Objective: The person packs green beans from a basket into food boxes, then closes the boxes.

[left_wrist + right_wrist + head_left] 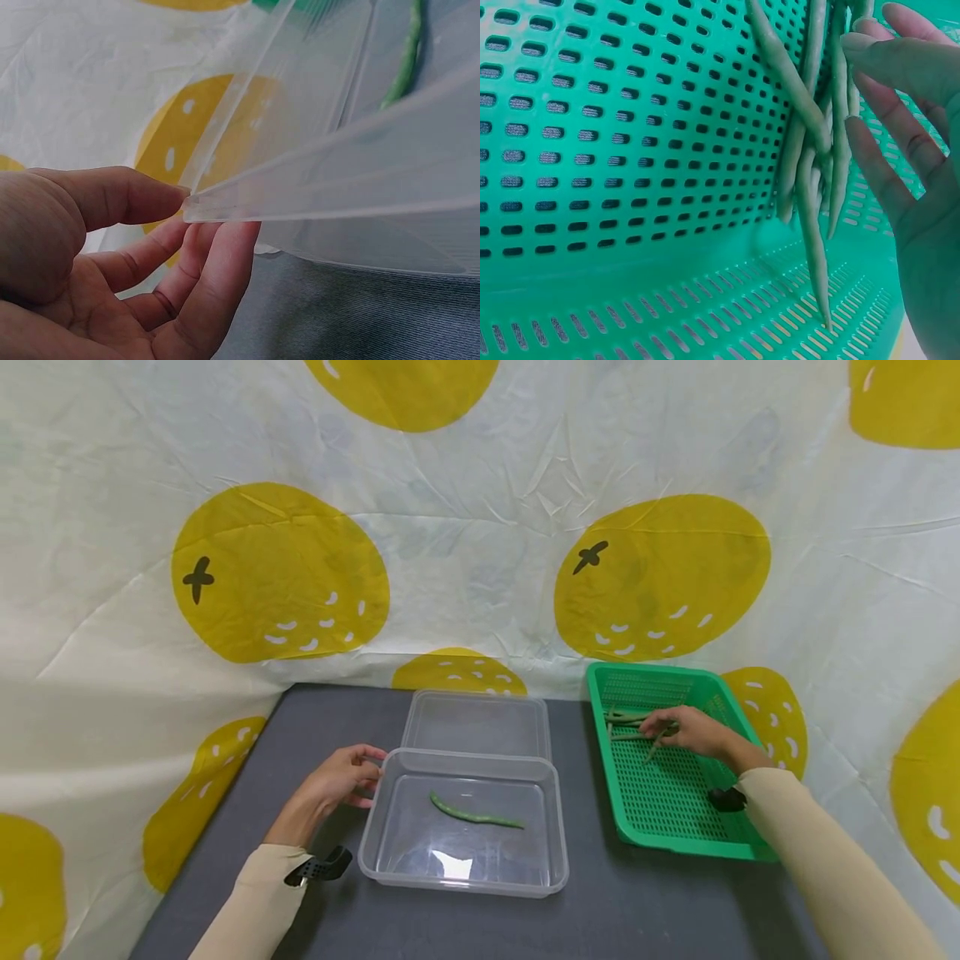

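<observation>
My left hand (341, 779) pinches the rim of a clear plastic container (551, 827) at its far left corner. In the left wrist view the thumb lies on top of the rim and curled fingers are beneath it. One green bean (480, 817) lies on the container's floor. My right hand (693, 731) is inside a green basket (678, 843), pinching a green bean (655, 751) that hangs slantwise from the fingertips. Several more green beans (804, 112) lie crossed beside the fingers in the right wrist view. The fingers partly hide the upper ends of some beans.
Behind the container lies a clear plastic lid (476, 722), flat on the dark grey table (592, 910). A white cloth (472, 577) with yellow fruit prints hangs behind and at both sides. The basket stands at the table's right, apart from the container.
</observation>
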A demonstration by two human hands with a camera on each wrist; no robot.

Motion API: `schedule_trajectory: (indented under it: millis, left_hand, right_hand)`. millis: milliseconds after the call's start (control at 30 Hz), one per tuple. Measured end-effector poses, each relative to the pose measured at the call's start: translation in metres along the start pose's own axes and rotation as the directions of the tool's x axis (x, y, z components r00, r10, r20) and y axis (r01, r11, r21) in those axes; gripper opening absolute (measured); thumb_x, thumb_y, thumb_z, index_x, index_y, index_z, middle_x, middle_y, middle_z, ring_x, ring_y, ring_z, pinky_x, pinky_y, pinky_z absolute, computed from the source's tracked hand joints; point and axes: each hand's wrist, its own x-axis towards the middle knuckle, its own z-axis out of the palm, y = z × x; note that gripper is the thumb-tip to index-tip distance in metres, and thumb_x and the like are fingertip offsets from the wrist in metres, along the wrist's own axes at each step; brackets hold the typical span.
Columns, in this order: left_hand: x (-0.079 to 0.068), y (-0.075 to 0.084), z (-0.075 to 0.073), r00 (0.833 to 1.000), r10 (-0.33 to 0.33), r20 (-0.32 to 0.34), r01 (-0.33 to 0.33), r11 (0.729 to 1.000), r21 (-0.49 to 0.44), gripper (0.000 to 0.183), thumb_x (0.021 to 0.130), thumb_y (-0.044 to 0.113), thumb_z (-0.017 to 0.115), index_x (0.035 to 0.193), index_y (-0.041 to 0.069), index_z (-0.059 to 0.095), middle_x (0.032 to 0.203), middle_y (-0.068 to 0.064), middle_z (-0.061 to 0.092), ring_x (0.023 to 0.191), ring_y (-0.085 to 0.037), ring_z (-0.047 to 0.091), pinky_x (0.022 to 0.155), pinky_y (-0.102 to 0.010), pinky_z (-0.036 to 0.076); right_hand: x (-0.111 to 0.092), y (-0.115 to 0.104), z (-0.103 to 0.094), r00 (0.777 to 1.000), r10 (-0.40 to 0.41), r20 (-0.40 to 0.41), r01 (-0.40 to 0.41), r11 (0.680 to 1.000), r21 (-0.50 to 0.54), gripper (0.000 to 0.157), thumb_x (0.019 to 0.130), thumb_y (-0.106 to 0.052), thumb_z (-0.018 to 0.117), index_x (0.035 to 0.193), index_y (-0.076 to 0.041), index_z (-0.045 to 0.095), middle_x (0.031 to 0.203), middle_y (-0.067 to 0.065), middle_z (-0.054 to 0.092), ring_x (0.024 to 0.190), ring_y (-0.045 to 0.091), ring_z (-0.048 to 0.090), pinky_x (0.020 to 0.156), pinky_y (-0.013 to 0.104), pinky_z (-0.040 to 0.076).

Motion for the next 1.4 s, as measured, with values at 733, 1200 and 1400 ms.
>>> schedule_trajectory:
  millis: [733,1200,1400]
  left_hand:
    - [0.002,-0.004,0.001,1.0,0.01,0.011,-0.01,1.0,-0.012,0.043,0.095,0.009,0.06,0.136,-0.001,0.053,0.113,-0.023,0.065,0.09,-0.03,0.068,0.067,-0.04,0.06]
    - [0.003,-0.003,0.0,1.0,0.02,0.011,-0.02,1.0,-0.018,0.045,0.094,0.008,0.06,0.137,-0.003,0.052,0.111,-0.023,0.066,0.086,-0.027,0.069,0.067,-0.041,0.061]
    - [0.003,-0.003,0.0,1.0,0.016,0.007,-0.016,1.0,-0.017,0.044,0.094,0.008,0.06,0.136,-0.002,0.053,0.11,-0.023,0.066,0.087,-0.028,0.069,0.068,-0.041,0.061]
  right_hand:
    - [-0.006,0.012,0.007,0.998,0.034,0.051,-0.032,0.998,-0.047,0.026,0.1,-0.001,0.059,0.125,0.0,0.067,0.126,0.024,0.065,0.109,0.038,0.065,0.085,0.049,0.056]
    - [-0.002,-0.003,0.013,0.995,-0.025,0.099,0.015,0.996,0.092,0.028,0.1,-0.005,0.061,0.127,0.001,0.065,0.128,0.022,0.064,0.114,0.039,0.064,0.086,0.036,0.057]
    - [0.0,-0.001,0.012,1.0,-0.018,0.013,0.019,0.997,-0.068,0.026,0.096,0.003,0.064,0.12,-0.002,0.07,0.121,0.016,0.069,0.116,0.044,0.061,0.088,0.053,0.055]
